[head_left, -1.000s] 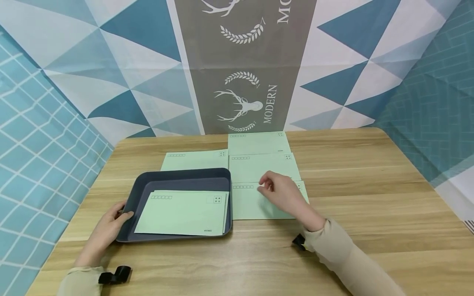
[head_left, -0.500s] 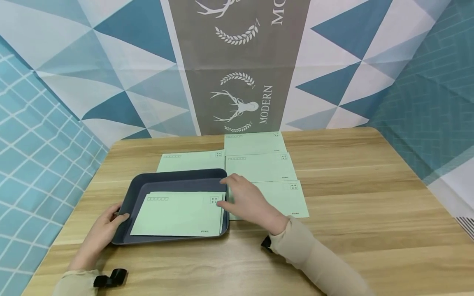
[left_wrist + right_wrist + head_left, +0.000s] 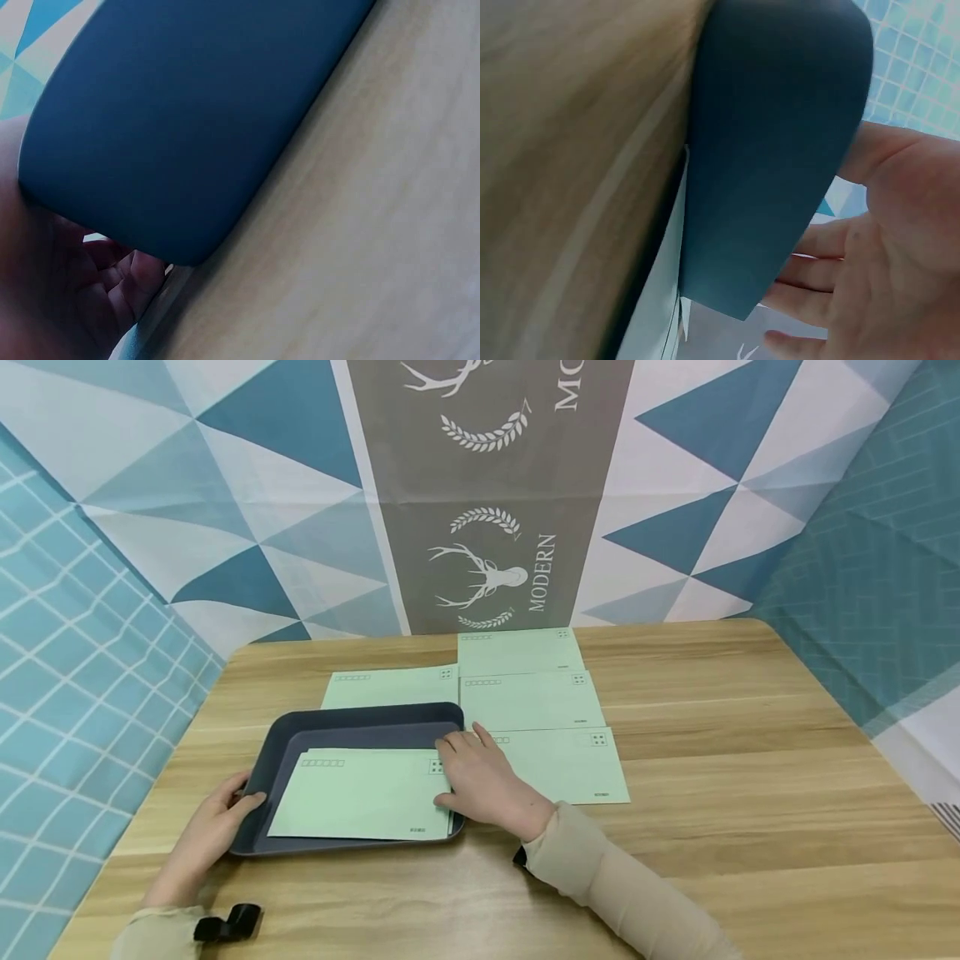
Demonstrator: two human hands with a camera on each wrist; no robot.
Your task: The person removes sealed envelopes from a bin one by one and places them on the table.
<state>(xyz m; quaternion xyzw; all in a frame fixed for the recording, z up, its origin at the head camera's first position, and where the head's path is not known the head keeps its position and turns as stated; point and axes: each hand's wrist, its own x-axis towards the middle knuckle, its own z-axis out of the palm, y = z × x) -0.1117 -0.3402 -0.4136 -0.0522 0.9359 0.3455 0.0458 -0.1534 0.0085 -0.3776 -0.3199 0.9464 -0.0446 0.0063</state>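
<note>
A dark blue-grey tray (image 3: 367, 714) lies on the table with a small stack of pale green envelopes (image 3: 352, 797) in it. My left hand (image 3: 213, 822) grips the tray's left side, thumb over the rim; in the left wrist view its curled fingers (image 3: 124, 281) show below the tray wall. Over the tray's right rim reaches my right hand (image 3: 483, 781), its thumb and fingers at the right edge of the top envelope. From the right wrist view, the right hand's fingers (image 3: 810, 274) look loosely extended behind the tray wall (image 3: 772, 165), which hides their tips.
Right of the tray, a column of green envelopes lies flat: a far one (image 3: 517, 652), a middle one (image 3: 532, 702) and a near one (image 3: 566, 768). Another envelope (image 3: 390, 685) lies partly under or behind the tray. A patterned cloth (image 3: 495, 493) rises behind the wooden table (image 3: 720, 735).
My right hand has moved left from above the near envelope to the tray's right edge, then slightly down and back to the envelopes' right edge. The left hand keeps holding the tray.
</note>
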